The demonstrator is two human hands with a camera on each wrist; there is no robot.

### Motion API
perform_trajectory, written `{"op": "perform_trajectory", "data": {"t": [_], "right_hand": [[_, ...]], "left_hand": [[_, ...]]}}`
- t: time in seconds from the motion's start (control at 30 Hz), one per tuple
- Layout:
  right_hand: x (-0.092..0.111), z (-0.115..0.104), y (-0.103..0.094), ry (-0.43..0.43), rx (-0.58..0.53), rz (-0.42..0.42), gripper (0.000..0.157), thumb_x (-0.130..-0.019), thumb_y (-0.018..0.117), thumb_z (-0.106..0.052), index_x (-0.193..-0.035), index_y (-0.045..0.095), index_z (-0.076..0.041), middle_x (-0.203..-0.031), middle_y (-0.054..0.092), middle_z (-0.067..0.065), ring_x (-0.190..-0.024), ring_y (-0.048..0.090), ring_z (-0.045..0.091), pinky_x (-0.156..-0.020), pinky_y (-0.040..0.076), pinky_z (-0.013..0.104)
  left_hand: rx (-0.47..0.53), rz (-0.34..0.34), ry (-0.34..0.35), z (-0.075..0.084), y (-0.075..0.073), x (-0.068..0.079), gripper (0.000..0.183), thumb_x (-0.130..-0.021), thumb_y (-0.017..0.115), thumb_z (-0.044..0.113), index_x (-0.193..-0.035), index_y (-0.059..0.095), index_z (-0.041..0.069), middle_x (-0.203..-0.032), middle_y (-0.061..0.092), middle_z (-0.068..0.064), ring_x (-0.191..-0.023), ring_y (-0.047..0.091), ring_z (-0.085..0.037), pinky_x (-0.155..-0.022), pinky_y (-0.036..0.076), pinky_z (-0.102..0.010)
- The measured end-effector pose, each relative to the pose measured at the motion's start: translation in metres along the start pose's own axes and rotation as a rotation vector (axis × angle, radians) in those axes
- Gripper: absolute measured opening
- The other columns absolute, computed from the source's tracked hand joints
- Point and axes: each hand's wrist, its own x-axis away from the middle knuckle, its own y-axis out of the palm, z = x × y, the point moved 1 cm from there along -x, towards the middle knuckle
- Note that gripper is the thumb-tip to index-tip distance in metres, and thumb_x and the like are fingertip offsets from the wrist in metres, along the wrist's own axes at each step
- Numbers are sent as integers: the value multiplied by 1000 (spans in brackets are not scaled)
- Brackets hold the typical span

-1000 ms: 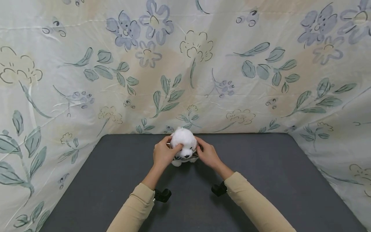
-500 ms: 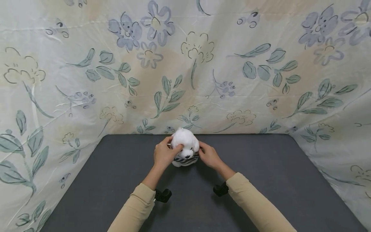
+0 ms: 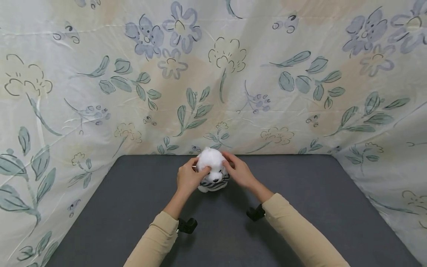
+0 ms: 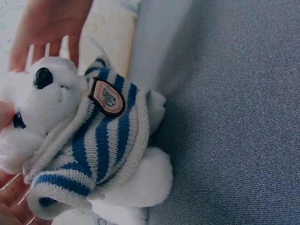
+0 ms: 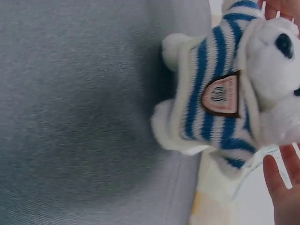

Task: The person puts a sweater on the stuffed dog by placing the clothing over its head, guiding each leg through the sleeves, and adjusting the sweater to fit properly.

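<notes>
Tipping looks like the main risk for the white plush toy (image 3: 215,171), which is upright just below the middle of the frame, close to the far edge of the dark bench (image 3: 283,178). The left grip (image 3: 191,175) pinches its head (image 3: 210,156), thumb in front and fingers behind, so an uneven pull there could swing the body over or push it past that edge. The right grip (image 3: 241,171) is spread along the right side of the head; how firmly cannot be told, and a slipping finger could drag the striped sweater (image 4: 105,136) askew. Against half a second ago, the right grip sits higher and covers more of the head, while the left grip and the toy look nearly unmoved.
</notes>
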Motion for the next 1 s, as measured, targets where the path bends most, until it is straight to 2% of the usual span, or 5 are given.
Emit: {"op": "perform_trajectory", "data": {"t": [0.13,0.23,0.57,0.83,1.0], "right_hand": [[-4,-11,2,-72,29,-53,62,-91,57,-28,-145,29,-14,-142,40,11,-125,44,27,-92,43,46],[-6,-15,5,-114,66,-71,67,-89,61,-25,-145,28,-12,-143,37,12,-126,42,29,-92,42,48],[-7,-14,10,-174,103,-31,61,-88,62,-17,-141,34,-10,-138,41,13,-121,46,30,-90,43,48],[-6,-14,11,-161,101,-26,60,-88,62,-17,-141,34,-9,-139,41,13,-122,45,29,-92,43,46],[-5,-13,12,-176,79,-21,61,-88,63,-15,-141,34,-9,-138,42,13,-121,46,30,-90,44,47]], "left_hand": [[3,1,13,0,0,1,50,-74,72,42,-115,63,15,-93,69,-6,-73,62,-16,-56,49,-31],[21,0,14,0,0,2,50,-74,72,41,-115,63,14,-94,69,-7,-74,63,-17,-57,49,-31],[48,-13,66,-5,-4,9,57,-75,74,41,-121,60,11,-113,64,-9,-94,62,-24,-69,51,-39],[-12,15,122,-18,-7,18,53,-74,76,35,-118,62,10,-109,64,-9,-96,62,-24,-73,50,-41],[-52,37,168,-23,-7,19,53,-72,79,30,-118,62,11,-105,66,-9,-91,64,-24,-70,51,-41]]}}
